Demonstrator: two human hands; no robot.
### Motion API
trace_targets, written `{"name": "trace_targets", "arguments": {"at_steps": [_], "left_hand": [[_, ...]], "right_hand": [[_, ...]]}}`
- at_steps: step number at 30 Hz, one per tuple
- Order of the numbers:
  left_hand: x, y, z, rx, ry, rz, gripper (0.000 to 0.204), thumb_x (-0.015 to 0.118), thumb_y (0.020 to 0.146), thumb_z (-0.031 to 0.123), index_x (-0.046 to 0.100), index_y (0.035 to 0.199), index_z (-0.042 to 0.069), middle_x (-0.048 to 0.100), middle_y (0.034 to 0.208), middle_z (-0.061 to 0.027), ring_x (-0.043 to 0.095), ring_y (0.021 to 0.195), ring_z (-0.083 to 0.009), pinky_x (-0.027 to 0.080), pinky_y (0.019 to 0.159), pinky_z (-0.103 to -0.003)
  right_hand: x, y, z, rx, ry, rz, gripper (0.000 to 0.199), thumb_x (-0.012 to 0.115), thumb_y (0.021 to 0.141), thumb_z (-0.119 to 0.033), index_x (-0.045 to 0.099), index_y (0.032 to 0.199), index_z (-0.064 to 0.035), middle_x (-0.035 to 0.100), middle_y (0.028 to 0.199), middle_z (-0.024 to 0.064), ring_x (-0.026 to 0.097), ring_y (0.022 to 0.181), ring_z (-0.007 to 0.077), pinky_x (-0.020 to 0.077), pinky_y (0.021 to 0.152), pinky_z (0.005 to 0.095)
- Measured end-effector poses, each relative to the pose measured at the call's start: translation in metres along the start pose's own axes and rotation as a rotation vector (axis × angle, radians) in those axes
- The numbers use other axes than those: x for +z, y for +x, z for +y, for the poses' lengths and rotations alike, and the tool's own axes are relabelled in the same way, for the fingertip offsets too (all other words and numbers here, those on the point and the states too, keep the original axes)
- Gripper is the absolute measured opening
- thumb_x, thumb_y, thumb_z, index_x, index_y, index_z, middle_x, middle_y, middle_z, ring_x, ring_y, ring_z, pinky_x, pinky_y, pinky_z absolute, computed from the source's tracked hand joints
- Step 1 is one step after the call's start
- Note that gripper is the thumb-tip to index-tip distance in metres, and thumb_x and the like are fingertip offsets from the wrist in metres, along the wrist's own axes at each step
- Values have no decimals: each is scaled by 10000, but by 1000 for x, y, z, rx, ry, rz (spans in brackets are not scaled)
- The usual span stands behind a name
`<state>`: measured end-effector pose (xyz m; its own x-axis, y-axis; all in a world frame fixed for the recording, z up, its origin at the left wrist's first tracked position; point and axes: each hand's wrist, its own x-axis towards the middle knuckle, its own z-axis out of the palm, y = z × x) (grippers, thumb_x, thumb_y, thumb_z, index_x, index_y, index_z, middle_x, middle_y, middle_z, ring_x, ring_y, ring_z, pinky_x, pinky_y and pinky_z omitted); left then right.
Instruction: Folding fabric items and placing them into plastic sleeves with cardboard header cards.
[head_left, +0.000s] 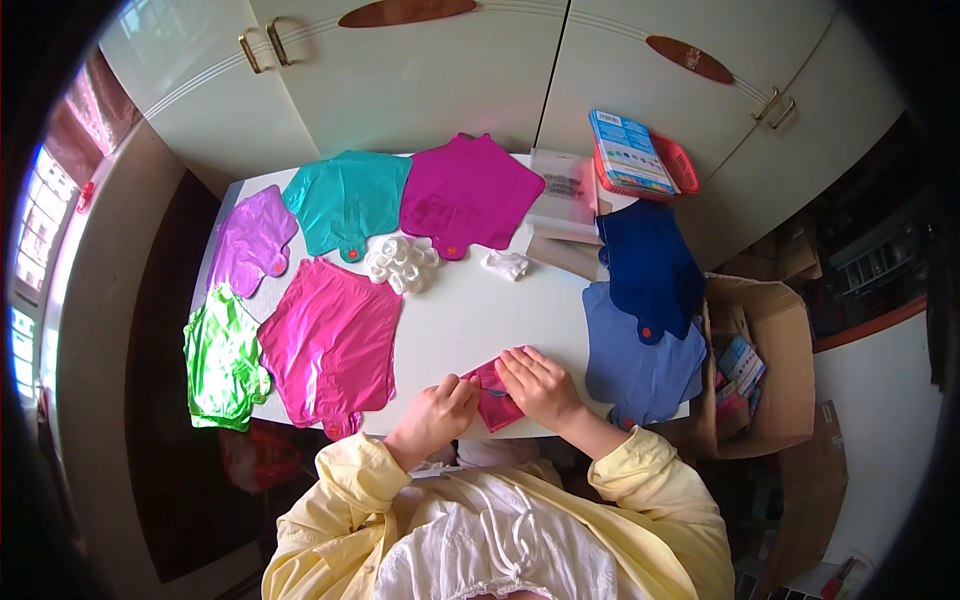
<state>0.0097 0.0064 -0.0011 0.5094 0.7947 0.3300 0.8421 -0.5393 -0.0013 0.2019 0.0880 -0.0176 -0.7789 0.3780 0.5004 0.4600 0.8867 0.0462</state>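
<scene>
Seven spread foil sheets ring the white surface [465,320], and a folded pink foil piece [497,408] lies at its near edge, between the hands. The left hand [446,408] is curled at the piece's left side; whether it pinches the foil, I cannot tell. The right hand [540,388] lies flat on it, fingers extended.

To the left are green [222,355], lilac [250,240] and large pink sheets [330,345], the last with its tab just beside the left sleeve. Teal [345,205] and magenta sheets [470,195] adjoin at the back. On the right, a navy sheet [655,270] overlaps a dusty-blue sheet [640,370], which crowds the right sleeve.

White rings [400,263] are heaped near a crumpled white scrap [506,265]. Behind stand a clear plastic packet [560,185] and a red basket [680,165] bearing blue-and-white packages [630,150]. An open cardboard box [785,350] stands beside the surface's right end; pale cabinets [420,90] close off the far side.
</scene>
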Motion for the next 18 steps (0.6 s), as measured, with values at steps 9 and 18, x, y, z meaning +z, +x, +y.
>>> {"name": "trace_targets", "arguments": {"at_steps": [9,18], "left_hand": [[-13,9,9,-111,-162,27,483,618,769,275,547,1118,-51,529,1174,-162,510,1100,-267,402,945,-376],[3,7,19,-146,-246,-46,669,604,791,398,451,1237,-77,472,1277,-231,433,1227,-335,319,1040,-425]], "right_hand": [[4,-3,3,8,32,-13,206,558,776,-97,654,941,-19,659,993,125,639,934,214,484,884,332],[-13,6,21,26,124,17,199,579,763,-105,647,928,-20,649,970,77,612,958,199,486,859,325]]}}
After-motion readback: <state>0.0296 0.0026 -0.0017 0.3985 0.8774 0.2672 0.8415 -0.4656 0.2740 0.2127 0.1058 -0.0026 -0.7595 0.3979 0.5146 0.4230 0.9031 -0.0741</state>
